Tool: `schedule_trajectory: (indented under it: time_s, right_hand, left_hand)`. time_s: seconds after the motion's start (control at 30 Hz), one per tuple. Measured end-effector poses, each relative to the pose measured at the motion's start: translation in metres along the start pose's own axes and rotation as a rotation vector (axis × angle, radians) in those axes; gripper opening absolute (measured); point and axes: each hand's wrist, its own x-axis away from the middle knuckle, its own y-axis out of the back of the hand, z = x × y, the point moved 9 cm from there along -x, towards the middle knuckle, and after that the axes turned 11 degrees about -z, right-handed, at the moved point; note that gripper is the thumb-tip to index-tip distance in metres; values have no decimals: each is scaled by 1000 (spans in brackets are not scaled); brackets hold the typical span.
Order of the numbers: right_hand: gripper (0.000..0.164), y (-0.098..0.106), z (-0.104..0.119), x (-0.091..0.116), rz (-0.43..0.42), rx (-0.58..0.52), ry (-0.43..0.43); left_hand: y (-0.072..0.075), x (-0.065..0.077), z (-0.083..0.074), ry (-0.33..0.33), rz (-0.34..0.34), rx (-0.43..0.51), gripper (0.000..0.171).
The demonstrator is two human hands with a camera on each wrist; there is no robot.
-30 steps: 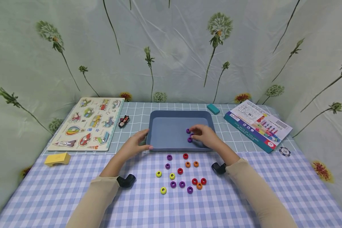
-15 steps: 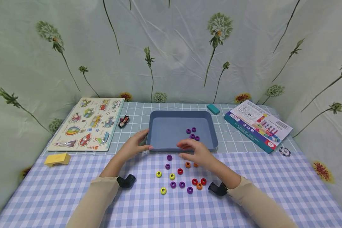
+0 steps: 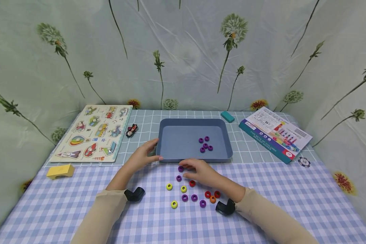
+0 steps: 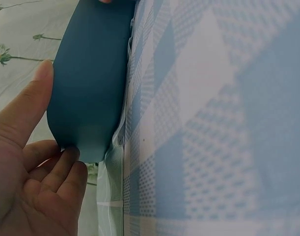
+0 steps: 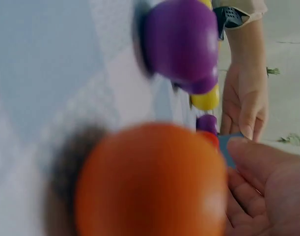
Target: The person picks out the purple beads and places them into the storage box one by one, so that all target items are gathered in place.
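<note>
My left hand point(image 3: 142, 155) holds the near left corner of a blue-grey tray point(image 3: 183, 158); in the left wrist view, the thumb touches the rim and the fingers curl at the corner. Several purple beads point(image 3: 205, 145) lie together in the tray's right half. My right hand point(image 3: 201, 171) hovers just in front of the tray with thumb and fingers apart. Its fingertips are beside a purple bead point(image 3: 181, 168) on the cloth, and another purple bead point(image 3: 178, 178) lies near the thumb. A red bead point(image 3: 192, 183) sits just below the hand, which hides part of the cloth.
Yellow beads point(image 3: 183, 189), more purple beads and an orange bead point(image 3: 212, 199) lie nearer me. A puzzle board point(image 3: 94, 135), yellow block point(image 3: 61, 171) and small toy figure point(image 3: 131, 130) are left. A teal block point(image 3: 227, 117), printed box point(image 3: 276, 134) and poker chip point(image 3: 304, 162) are right.
My right hand has left the purple beads inside the tray and moved toward me and left, over the loose beads. The left hand stays at the tray's corner.
</note>
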Motion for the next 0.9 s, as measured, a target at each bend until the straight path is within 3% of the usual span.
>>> schedule_trajectory:
  time_s: [0.2,0.4,0.67,0.9]
  right_hand:
    - [30,-9,4,-5,31,124,71]
    - [22,-11,5,-6,26,176,100]
    - [22,4,8,-6,-63,-23,29]
    - [21,48,7,-18,-216,-117,42]
  left_hand:
    - [0,0,0,-5,3,12,80]
    - [1,0,-2,-16,-3,-3,82]
    - [1,0,-2,-22,-7,-3,83]
    - [1,0,-1,-12,0,-5,85]
